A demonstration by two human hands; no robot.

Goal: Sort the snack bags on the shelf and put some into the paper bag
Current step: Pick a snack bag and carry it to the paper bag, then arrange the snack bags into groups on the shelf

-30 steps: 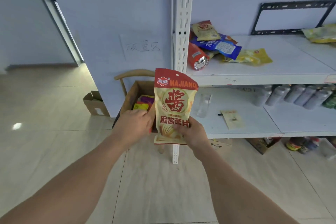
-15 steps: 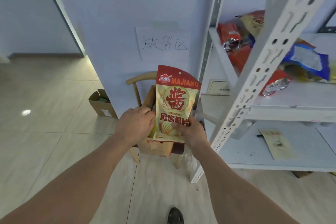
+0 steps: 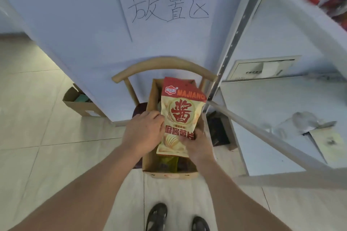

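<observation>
Glossy snack bag (image 3: 181, 118) now over paper bag (image 3: 150, 163) — boxy.

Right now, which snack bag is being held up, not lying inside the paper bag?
The red-and-cream MAJIANG chip bag, gripped by both hands above the brown paper bag; the yellow-green bag lies inside.

Red-and-cream snack bag (image 3: 180, 118) upright above open brown paper bag (image 3: 150, 163) on chair
</observation>
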